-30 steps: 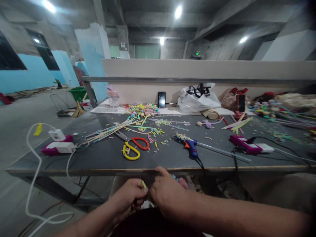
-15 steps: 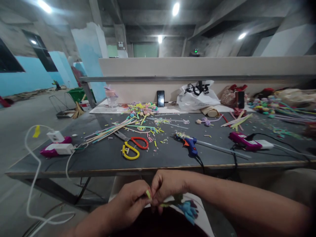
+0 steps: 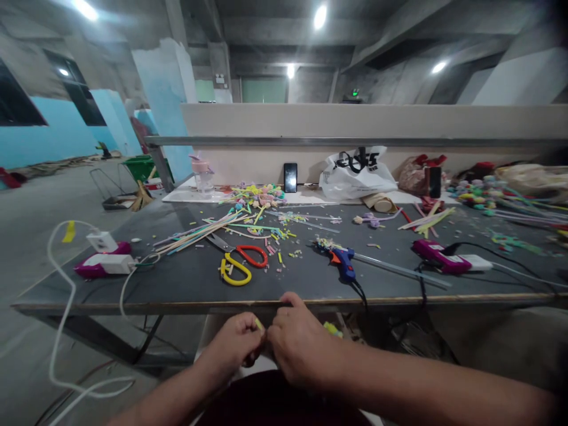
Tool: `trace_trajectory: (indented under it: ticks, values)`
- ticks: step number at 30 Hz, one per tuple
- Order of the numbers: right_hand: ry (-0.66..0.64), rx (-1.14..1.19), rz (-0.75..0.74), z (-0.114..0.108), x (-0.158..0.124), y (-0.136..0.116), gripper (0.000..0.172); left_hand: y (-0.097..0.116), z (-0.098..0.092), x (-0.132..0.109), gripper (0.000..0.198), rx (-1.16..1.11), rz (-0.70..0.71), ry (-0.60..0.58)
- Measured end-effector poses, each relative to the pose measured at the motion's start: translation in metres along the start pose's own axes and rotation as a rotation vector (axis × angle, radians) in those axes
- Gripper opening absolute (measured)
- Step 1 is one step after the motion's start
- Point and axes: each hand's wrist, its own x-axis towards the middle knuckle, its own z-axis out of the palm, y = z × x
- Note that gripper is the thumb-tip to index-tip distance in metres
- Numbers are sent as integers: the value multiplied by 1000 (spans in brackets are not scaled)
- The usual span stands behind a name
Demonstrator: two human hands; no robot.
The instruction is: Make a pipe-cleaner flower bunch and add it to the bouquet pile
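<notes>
Dark grey worktable runs across a bare concrete hall, its near edge just above both hands. Left hand pinches a thin yellow-green strip between thumb and fingertips. Right hand curls beside it, touching, knuckles toward the camera, so I cannot tell what its fingers grip. Both sit low and close together, probably to steady so small a piece. Past the edge lie scissors with yellow and red handles, a blue glue gun with its cord over the edge, and a fan of pastel sticks, all within reach. Far back, a white plastic bag slumps shut, contents unseen. Left of it stands a clear cup with pink lid, its contents too small to tell.
</notes>
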Motion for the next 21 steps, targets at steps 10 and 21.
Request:
trace_trajectory:
  ticks: [10,21]
  values:
    - [-192,270,132,-3,6,17,17,-5,-8,1,21,-88,49,-107]
    - [-511,1322,449,-18,19,42,12,17,-17,-4,22,101,252,-150]
